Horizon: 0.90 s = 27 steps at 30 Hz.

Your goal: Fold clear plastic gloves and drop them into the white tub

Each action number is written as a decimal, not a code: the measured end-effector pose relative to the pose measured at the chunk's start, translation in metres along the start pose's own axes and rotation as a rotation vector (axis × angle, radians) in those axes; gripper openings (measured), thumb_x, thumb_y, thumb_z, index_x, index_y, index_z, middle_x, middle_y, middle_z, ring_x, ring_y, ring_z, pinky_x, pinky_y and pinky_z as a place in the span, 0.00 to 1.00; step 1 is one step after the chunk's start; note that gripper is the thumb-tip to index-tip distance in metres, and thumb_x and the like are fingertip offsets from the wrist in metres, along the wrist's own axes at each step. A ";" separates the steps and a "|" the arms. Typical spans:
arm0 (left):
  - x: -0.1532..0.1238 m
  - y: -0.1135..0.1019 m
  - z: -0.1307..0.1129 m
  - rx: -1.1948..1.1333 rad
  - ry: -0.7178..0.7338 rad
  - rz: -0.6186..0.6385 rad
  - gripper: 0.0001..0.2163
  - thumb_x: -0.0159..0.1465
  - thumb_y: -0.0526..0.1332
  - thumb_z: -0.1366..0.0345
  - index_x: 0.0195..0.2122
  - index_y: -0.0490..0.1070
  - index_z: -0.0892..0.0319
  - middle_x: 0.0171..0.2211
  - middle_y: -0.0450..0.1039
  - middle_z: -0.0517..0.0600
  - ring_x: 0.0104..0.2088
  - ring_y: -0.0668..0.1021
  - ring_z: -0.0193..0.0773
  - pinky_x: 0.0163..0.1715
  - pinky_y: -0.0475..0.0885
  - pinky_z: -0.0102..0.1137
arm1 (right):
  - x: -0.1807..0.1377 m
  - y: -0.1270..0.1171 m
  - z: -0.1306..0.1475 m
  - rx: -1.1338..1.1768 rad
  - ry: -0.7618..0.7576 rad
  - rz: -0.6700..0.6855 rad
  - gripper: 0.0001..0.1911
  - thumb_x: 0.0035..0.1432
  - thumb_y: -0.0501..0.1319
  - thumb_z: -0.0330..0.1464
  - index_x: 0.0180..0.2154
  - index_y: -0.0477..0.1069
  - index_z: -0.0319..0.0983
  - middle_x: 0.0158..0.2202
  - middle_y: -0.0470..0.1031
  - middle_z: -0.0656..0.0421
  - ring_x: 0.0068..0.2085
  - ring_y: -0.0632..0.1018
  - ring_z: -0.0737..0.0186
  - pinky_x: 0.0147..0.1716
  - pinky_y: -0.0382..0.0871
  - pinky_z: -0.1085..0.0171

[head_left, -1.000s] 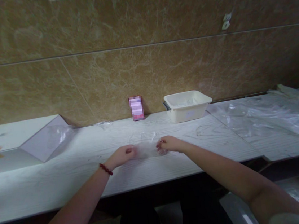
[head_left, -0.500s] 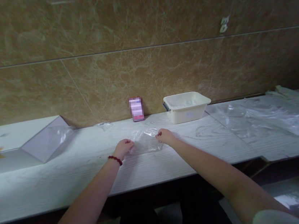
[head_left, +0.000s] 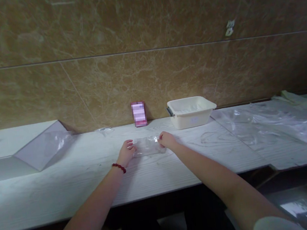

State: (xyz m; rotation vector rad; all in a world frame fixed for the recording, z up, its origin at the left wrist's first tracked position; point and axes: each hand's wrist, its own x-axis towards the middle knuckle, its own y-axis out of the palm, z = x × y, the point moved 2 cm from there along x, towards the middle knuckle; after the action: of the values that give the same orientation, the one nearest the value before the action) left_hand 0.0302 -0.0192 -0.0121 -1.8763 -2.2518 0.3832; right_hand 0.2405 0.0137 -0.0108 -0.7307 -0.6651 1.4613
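A clear plastic bag (head_left: 147, 146) lies on the white wood-grain table in front of me, forming a narrow band between my hands. At its left end is my left hand (head_left: 127, 153), with a dark red bead bracelet (head_left: 119, 167) on the wrist. Its thumb side grips the edge of the bag, while the other fingers are lifted a little apart. My right hand (head_left: 168, 140) pinches the upper right corner of the bag between thumb and fingers.
Behind the bag, a phone (head_left: 139, 114) leans on the marbled wall. A cream plastic bin (head_left: 195, 121) with a dark handle stands right of it. Clear plastic sheeting (head_left: 280, 123) covers the table's right side. A white box (head_left: 3, 150) sits far left, with plastic film (head_left: 58, 140) by it.
The bag is lower and narrower from front to back, its far part brought toward me. The fingers of my left hand have loosened and lifted. My right hand keeps its pinch.
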 end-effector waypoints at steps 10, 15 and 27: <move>-0.011 -0.027 0.002 0.028 -0.199 0.049 0.20 0.49 0.61 0.59 0.40 0.59 0.63 0.27 0.68 0.50 0.25 0.72 0.33 0.22 0.68 0.27 | 0.003 0.003 -0.003 0.065 -0.036 0.014 0.08 0.46 0.56 0.29 0.33 0.63 0.38 0.17 0.69 0.63 0.19 0.70 0.72 0.20 0.58 0.74; -0.018 -0.018 0.000 -0.109 -0.233 0.106 0.19 0.46 0.64 0.68 0.38 0.59 0.61 0.26 0.68 0.48 0.24 0.73 0.31 0.25 0.70 0.29 | 0.003 0.002 -0.004 0.171 0.006 0.027 0.08 0.49 0.56 0.34 0.34 0.61 0.39 0.19 0.70 0.63 0.18 0.69 0.72 0.20 0.60 0.73; -0.024 -0.011 0.000 -0.186 -0.197 0.138 0.10 0.52 0.57 0.76 0.34 0.58 0.60 0.21 0.68 0.45 0.24 0.74 0.30 0.32 0.70 0.29 | -0.042 -0.007 -0.014 0.743 0.200 0.084 0.20 0.41 0.62 0.33 0.37 0.58 0.39 0.33 0.66 0.58 0.27 0.70 0.71 0.24 0.67 0.70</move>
State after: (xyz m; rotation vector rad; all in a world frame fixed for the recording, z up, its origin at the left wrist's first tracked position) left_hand 0.0245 -0.0445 -0.0077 -2.1838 -2.3611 0.4090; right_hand 0.2548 -0.0284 -0.0126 -0.3115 0.0824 1.5389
